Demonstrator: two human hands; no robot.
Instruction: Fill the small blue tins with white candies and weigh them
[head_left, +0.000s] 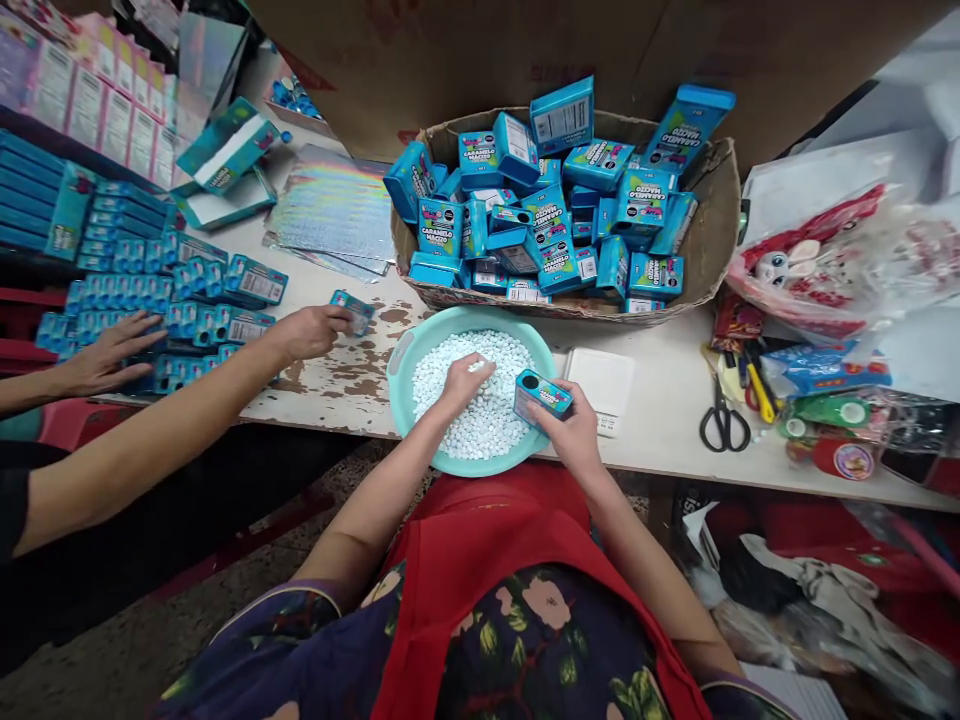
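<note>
A mint-green plastic basin full of small pale candies sits at the table's front edge, partly over my lap. My left hand is down in the basin, its fingers closed around some of the candies. At the basin's right rim, my right hand grips a small blue candy box, tilted, with a dark round opening on its top. Just behind the basin stands a cut-down cardboard box heaped with the same kind of blue boxes.
At the left, another person's hands are at rows of blue boxes, one holding a small packet. Shiny sheets lie behind. To the right are a white scale, black scissors, tape rolls and plastic bags.
</note>
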